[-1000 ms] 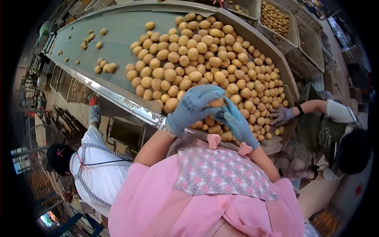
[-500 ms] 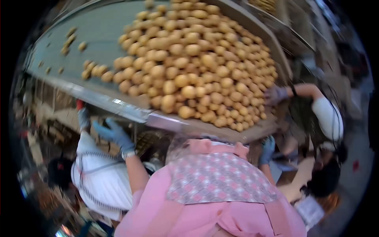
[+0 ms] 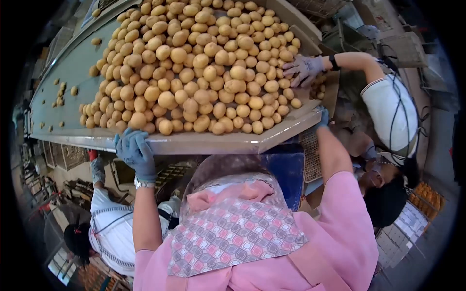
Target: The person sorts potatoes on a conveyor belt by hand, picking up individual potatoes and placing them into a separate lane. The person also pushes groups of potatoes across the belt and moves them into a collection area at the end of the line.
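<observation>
A large heap of potatoes (image 3: 199,60) covers most of a sorting table with a pale rim (image 3: 208,146) along the near side. My left hand (image 3: 136,154), in a blue glove, is at this rim with its fingers curled over the edge, close to the nearest potatoes. At the right end of the rim, my right hand (image 3: 322,119), also blue-gloved, grips the angled corner; its fingers are partly hidden. Neither hand holds a potato.
A co-worker's grey-gloved hand (image 3: 305,69) reaches into the potatoes from the right. Another person's gloved hand (image 3: 97,170) is left of mine, below the rim. A green belt (image 3: 68,72) with scattered potatoes runs at the left. A blue bin (image 3: 285,169) stands below the rim.
My left hand was raised and spread off the rim; now it is on it. My right hand has moved up to the rim's corner. The view has shifted, and the co-worker's hand is spread over potatoes.
</observation>
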Tool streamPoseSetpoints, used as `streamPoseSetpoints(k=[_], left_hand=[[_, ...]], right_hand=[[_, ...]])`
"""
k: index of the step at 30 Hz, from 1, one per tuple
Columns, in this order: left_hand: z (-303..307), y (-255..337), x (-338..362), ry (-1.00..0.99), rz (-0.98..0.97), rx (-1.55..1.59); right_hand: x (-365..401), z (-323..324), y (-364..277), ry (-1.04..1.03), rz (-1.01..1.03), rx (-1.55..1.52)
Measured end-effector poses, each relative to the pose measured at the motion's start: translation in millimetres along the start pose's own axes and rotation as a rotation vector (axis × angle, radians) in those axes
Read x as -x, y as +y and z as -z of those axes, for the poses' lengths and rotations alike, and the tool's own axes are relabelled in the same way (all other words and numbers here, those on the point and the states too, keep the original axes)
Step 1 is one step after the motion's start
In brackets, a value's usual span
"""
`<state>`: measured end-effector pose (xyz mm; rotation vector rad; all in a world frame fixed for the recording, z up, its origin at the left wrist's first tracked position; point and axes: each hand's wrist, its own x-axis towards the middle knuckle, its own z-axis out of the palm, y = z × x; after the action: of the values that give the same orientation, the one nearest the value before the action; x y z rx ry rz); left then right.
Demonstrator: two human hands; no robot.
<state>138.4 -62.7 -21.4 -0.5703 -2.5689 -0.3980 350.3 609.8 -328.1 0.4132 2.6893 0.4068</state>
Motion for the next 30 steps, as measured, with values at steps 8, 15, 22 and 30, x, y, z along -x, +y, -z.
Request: streamPoseSetpoints(k=[8, 15, 22, 30], left_hand=[[-9.9, 6.0, 3.0, 0.07, -0.011, -0.003], [-6.6, -0.9, 5.6, 0.06, -0.007, -0.073], [-5.1, 2.1, 4.4, 0.062, 0.01, -0.046], [-14.3, -2.1, 7.5, 0.128, -0.087, -0.133]], right_hand=[[2.3, -2.1, -55.7, -0.061, -0.283, -0.364], [98.7, -15.5, -113.2, -0.158, 0.01, -0.112], [319.1, -65.4, -121.2, -0.036, 0.175, -0.324], [501.9, -95.3, -97.2, -0.72, 0.353, -0.387]])
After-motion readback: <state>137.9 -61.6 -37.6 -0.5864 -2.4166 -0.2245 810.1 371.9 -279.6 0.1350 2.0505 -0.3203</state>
